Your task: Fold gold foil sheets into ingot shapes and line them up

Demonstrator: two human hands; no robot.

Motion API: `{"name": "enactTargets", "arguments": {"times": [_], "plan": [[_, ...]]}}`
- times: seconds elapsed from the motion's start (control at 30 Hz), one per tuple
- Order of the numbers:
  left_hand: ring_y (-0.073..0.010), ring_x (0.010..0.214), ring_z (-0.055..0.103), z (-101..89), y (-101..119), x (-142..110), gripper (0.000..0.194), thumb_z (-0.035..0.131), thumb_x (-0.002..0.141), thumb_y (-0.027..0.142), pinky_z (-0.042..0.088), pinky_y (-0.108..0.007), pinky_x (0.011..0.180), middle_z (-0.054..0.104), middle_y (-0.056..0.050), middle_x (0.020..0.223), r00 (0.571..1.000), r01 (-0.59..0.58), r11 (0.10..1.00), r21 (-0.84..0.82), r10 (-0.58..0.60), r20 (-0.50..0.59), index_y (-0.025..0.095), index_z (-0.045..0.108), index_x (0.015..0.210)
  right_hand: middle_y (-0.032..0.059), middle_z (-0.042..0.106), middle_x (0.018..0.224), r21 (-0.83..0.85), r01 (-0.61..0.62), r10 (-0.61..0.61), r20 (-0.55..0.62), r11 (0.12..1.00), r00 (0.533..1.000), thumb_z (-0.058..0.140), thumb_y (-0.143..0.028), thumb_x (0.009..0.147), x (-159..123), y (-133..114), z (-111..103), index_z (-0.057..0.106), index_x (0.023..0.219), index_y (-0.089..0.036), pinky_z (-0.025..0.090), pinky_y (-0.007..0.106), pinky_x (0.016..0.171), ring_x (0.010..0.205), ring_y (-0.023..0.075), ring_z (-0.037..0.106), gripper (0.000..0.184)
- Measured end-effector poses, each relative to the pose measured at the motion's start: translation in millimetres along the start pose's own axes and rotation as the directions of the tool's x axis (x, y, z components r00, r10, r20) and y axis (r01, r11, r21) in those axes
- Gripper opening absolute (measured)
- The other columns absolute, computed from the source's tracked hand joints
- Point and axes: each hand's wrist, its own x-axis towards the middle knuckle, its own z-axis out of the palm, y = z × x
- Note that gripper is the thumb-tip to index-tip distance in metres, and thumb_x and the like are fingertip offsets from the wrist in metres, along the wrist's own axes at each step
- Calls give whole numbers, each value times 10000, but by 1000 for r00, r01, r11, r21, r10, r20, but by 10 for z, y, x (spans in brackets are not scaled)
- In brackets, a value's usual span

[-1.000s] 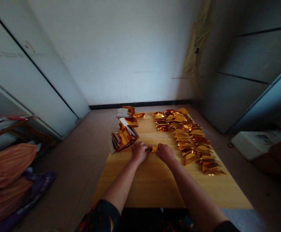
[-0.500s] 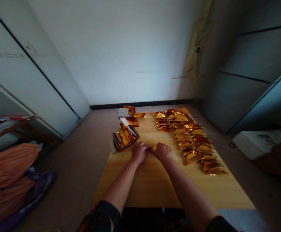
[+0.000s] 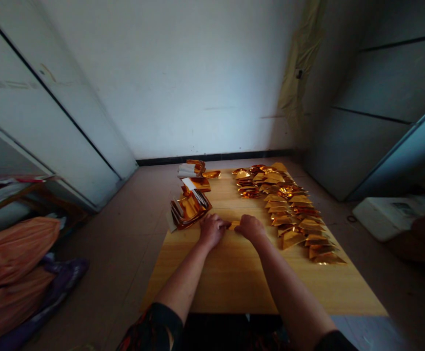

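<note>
Moved since the earlier frame: right hand (image 3: 251, 227), shifted slightly outward from left hand (image 3: 211, 230), with more of the foil between them showing.

Item: gold foil piece (image 3: 234, 225), small and narrow, lying low over the middle of the surface (image 3: 230, 278), between the two hands. Left fingers: narrow, closed on its left end. Right fingers: curled in, closed at its right end; exact grip of the fingertips too small to tell.

Beside the left hand: curved stack of foil sheets (image 3: 188, 209), gold with pale edges. Behind that: foil sheets with a white strip (image 3: 199, 184); farther back, a bent foil bundle (image 3: 191, 168), grey-white at its left, and a single folded piece (image 3: 211, 174).

Right side of the surface: folded foil pieces (image 3: 294, 212), many, overlapping in rows from the far edge towards the near right.

Surface: pale wood, faint seams across, standing near the wall.

Room: pale wall (image 3: 197, 73) with dark skirting (image 3: 215, 157); brown tape or paper (image 3: 293, 73), wrinkled, upright on the wall; light cabinet (image 3: 69, 122) at left; grey cabinet (image 3: 366, 141) at right; white box (image 3: 380, 218) on the dull floor (image 3: 117, 239); orange bag (image 3: 18, 248) and purple bag (image 3: 60, 282), lower left.
</note>
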Motion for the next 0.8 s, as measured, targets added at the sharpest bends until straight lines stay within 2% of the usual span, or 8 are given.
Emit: {"name": "enactTargets", "arguments": {"times": [0.23,0.5,0.8], "plan": [[-195,958,495,4,-14,-3,210,574,847,269,320,-345,837,631,-7,921,1000,-18,1000,4,18,5,406,715,920,102,695,984,34,46,-46,-1,998,999,531,-178,748,-25,87,-36,665,956,-154,428,235,681,906,201,639,249],[-185,962,490,13,-43,0,241,575,844,235,322,-338,855,623,-11,941,999,-31,999,20,31,27,402,707,958,95,696,989,29,57,-56,-32,998,998,482,-161,773,-17,159,18,672,944,-169,401,229,662,896,191,637,256],[-189,956,479,7,-50,0,256,549,860,240,330,-336,841,624,-17,943,998,-47,999,21,46,45,402,699,990,99,691,1002,72,1,0,-16,997,1000,486,-186,771,-27,301,16,677,957,-188,408,240,664,892,201,638,266]]}}
